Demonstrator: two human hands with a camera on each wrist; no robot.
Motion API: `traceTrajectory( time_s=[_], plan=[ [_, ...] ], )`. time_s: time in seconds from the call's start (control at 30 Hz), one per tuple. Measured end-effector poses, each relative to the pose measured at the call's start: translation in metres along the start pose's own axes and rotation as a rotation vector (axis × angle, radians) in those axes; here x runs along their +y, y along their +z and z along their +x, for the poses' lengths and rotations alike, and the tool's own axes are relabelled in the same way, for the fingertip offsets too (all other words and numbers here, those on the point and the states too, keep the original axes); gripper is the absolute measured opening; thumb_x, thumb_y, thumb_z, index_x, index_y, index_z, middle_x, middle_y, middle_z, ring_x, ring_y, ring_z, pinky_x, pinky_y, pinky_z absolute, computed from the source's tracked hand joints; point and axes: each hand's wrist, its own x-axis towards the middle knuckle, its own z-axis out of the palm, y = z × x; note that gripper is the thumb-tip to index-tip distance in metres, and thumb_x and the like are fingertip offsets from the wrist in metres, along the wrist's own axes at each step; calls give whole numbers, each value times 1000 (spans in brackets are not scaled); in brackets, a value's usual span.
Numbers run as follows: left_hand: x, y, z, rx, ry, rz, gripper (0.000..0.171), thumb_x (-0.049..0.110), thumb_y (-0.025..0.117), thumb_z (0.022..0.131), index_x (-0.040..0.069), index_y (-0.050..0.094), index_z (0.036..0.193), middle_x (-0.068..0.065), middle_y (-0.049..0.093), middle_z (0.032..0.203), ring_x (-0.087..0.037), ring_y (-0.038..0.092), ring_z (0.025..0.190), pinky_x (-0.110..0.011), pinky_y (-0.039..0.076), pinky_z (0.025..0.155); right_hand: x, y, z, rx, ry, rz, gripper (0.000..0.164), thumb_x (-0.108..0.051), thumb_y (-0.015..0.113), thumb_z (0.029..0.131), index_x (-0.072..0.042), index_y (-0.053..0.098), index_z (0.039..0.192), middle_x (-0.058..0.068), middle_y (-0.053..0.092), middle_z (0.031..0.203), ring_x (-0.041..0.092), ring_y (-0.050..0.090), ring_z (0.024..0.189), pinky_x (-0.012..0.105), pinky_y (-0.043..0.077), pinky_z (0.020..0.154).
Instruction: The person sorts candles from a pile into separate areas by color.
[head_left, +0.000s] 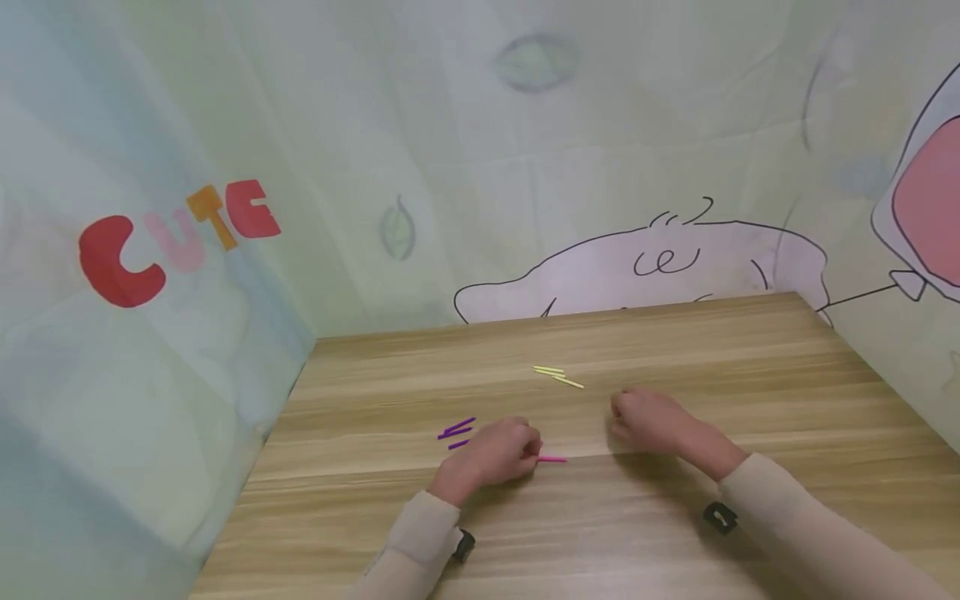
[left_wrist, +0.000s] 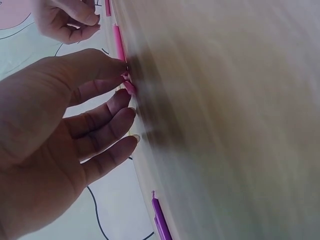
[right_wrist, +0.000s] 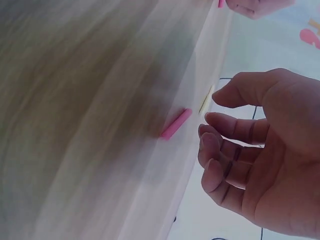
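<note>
My left hand (head_left: pixel 497 451) is low over the table, left of centre. In the left wrist view its thumb and index finger pinch a pink candle (left_wrist: pixel 130 87). Another pink candle (head_left: pixel 552 459) lies just beyond those fingers. To the right, my right hand (head_left: pixel 651 420) hovers at the table, its fingers loosely bent with nothing between them, as the right wrist view shows. Near its fingertips a pink candle (right_wrist: pixel 176 123) lies on the wood; in the head view the hand hides it.
Several purple candles (head_left: pixel 457 430) lie left of the left hand, one partly covered by it. Farther back are yellow candles (head_left: pixel 558 375). The wooden table (head_left: pixel 390 375) meets a printed curtain (head_left: pixel 450 150) at its back and sides.
</note>
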Motion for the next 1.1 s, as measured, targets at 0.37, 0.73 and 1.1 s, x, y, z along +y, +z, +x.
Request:
traceTrajectory(
  time_s=[0.37,0.73,1.1],
  plan=[
    [1,-1,1,15,4,34,10,10,69,89,16,66,81,8,49,77,-8,46,71,-20,40,62,-17,-1,9,38,-71,-27,9,-8,68,88,-6,62,81,0,56,76,13,52,66,32,49,60],
    [0,-2,2,11,-4,40,10,12,70,89,16,66,81,7,49,77,-8,46,71,-20,41,62,-31,-2,16,33,-108,11,5,-8,67,87,-4,64,85,2,59,81,14,56,69,32,51,64],
    [2,0,-1,18,-5,54,5,13,69,90,14,71,86,7,52,78,-8,47,71,-20,42,63,-48,9,19,23,-192,42,11,-8,66,85,-9,60,76,-2,52,75,11,49,63,30,45,58]
  ],
)
